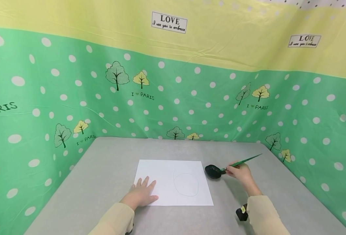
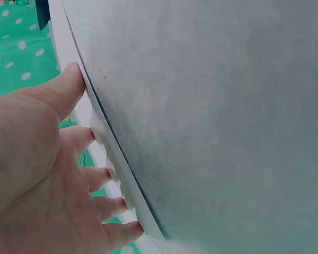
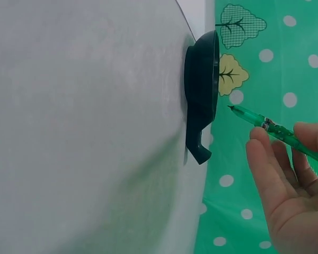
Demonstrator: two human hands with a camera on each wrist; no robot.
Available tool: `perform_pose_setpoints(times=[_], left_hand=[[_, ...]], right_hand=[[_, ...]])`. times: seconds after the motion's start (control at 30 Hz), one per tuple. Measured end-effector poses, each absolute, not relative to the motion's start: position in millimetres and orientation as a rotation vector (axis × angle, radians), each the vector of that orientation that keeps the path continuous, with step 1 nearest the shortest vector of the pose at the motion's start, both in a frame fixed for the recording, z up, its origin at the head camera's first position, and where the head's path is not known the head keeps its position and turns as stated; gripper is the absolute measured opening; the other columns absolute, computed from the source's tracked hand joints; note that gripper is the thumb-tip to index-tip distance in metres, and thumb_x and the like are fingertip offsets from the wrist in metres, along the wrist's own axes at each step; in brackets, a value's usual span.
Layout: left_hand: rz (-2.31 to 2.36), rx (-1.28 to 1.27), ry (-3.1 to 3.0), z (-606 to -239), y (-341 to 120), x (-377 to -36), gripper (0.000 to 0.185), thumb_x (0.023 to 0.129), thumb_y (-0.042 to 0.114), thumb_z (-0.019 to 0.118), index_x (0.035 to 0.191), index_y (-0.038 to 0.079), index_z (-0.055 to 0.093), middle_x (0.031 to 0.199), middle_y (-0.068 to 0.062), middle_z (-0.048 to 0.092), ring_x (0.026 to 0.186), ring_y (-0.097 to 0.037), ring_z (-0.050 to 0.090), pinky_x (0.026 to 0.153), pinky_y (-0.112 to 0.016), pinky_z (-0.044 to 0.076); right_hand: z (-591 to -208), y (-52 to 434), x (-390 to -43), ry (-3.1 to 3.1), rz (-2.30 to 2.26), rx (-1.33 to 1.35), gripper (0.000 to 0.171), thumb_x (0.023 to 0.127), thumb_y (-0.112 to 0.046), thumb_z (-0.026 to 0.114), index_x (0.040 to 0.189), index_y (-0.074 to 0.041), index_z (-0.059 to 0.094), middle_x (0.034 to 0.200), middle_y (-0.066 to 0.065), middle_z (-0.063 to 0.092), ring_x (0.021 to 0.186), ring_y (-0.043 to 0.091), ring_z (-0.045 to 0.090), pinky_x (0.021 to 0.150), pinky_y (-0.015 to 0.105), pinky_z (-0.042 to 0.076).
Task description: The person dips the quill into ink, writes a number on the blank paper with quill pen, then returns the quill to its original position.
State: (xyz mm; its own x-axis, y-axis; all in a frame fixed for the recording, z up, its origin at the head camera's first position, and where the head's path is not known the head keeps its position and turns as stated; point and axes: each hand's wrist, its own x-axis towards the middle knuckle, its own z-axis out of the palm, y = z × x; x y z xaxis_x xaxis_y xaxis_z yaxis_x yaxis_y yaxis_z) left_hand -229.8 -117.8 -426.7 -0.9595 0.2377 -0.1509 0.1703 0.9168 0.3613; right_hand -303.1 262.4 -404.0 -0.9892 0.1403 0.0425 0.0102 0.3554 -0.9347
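A white sheet of paper [image 1: 165,189] lies on the grey table, with a thin line and round loop drawn on its right half. My left hand [image 1: 143,194] rests on the sheet's lower left part, fingers spread; the left wrist view shows the hand [image 2: 53,159] from the palm side along the paper's edge. Between thumb and fingers, my right hand [image 1: 241,173] pinches a slim green pen [image 1: 246,160], its dark tip pointing left. Just left of that hand stands a black shallow dish with a short handle [image 1: 213,171]. In the right wrist view the pen [image 3: 278,132] is apart from the dish [image 3: 201,79].
The grey table [image 1: 111,156] extends around the paper. Beside the right sleeve is a small black object with a yellow label [image 1: 242,212]. A green and yellow printed curtain [image 1: 149,124] encloses the table at the back and both sides.
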Motion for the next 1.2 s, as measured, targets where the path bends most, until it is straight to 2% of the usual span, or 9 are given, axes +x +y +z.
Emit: perform_pose_setpoints(times=[0.23,0.4,0.47,0.53,0.63,0.77,0.87,1.07,1.2], left_hand=[[0.497,0.314,2.89,-429,-118,-231,0.062,0.087,0.038,0.059,0.135,0.003,0.043,0.142,-0.028,0.026,0.129,-0.051,0.016,0.101,-0.063,0.013],[0.494,0.315,2.89,-431,-119,-232,0.063,0.087,0.04,0.059,0.136,0.004,0.042,0.142,-0.027,0.026,0.129,-0.051,0.015,0.101,-0.063,0.013],[0.493,0.318,2.892,-432,-119,-233,0.063,0.087,0.04,0.059,0.136,0.004,0.042,0.142,-0.027,0.026,0.129,-0.051,0.015,0.101,-0.063,0.013],[0.492,0.321,2.894,-433,-119,-233,0.064,0.087,0.04,0.059,0.136,0.004,0.042,0.142,-0.027,0.026,0.129,-0.051,0.015,0.101,-0.063,0.013],[0.488,0.319,2.896,-433,-119,-234,0.064,0.086,0.041,0.058,0.136,0.004,0.042,0.142,-0.027,0.026,0.129,-0.051,0.015,0.101,-0.063,0.013],[0.486,0.314,2.893,-433,-119,-234,0.064,0.087,0.041,0.058,0.136,0.004,0.042,0.143,-0.027,0.025,0.129,-0.051,0.015,0.101,-0.063,0.013],[0.488,0.316,2.893,-432,-119,-233,0.064,0.087,0.041,0.058,0.136,0.004,0.042,0.143,-0.028,0.026,0.129,-0.052,0.015,0.101,-0.063,0.013],[0.488,0.316,2.893,-431,-119,-232,0.063,0.087,0.04,0.058,0.136,0.004,0.042,0.142,-0.028,0.026,0.129,-0.052,0.015,0.101,-0.063,0.013],[0.489,0.312,2.889,-430,-118,-232,0.063,0.087,0.04,0.058,0.136,0.004,0.042,0.143,-0.028,0.025,0.129,-0.051,0.015,0.102,-0.063,0.013]], right_hand=[[-403,263,-299,-2.497,1.694,-0.116,0.02,0.091,-0.001,0.051,0.106,0.013,0.049,0.092,0.026,0.06,0.068,0.023,0.065,0.065,0.031,0.055],[-401,263,-297,-2.504,1.681,-0.112,0.022,0.092,-0.002,0.05,0.109,0.011,0.049,0.08,0.018,0.063,0.071,0.025,0.066,0.068,0.036,0.055],[-401,263,-296,-2.523,1.661,-0.077,0.024,0.091,-0.002,0.052,0.11,0.011,0.048,0.081,0.018,0.065,0.072,0.026,0.066,0.068,0.037,0.054],[-400,263,-294,-2.553,1.622,-0.029,0.028,0.09,0.0,0.053,0.114,0.012,0.047,0.088,0.021,0.065,0.073,0.028,0.066,0.067,0.037,0.055],[-401,265,-294,-2.569,1.663,-0.012,0.034,0.091,0.003,0.05,0.123,0.011,0.043,0.108,0.028,0.06,0.078,0.03,0.066,0.068,0.038,0.054],[-400,266,-294,-2.534,1.808,-0.1,0.036,0.097,-0.002,0.036,0.133,0.004,0.038,0.127,0.028,0.047,0.082,0.029,0.066,0.069,0.037,0.054],[-398,267,-293,-2.517,1.86,-0.134,0.039,0.098,-0.01,0.029,0.134,0.003,0.037,0.131,0.028,0.043,0.079,0.028,0.065,0.067,0.036,0.055],[-397,267,-289,-2.574,1.786,-0.151,0.051,0.093,-0.029,0.053,0.13,0.004,0.039,0.124,0.03,0.046,0.07,0.026,0.065,0.064,0.037,0.055],[-398,267,-287,-2.637,1.728,-0.111,0.051,0.09,-0.022,0.06,0.128,0.004,0.041,0.119,0.029,0.05,0.068,0.027,0.063,0.064,0.04,0.055]])
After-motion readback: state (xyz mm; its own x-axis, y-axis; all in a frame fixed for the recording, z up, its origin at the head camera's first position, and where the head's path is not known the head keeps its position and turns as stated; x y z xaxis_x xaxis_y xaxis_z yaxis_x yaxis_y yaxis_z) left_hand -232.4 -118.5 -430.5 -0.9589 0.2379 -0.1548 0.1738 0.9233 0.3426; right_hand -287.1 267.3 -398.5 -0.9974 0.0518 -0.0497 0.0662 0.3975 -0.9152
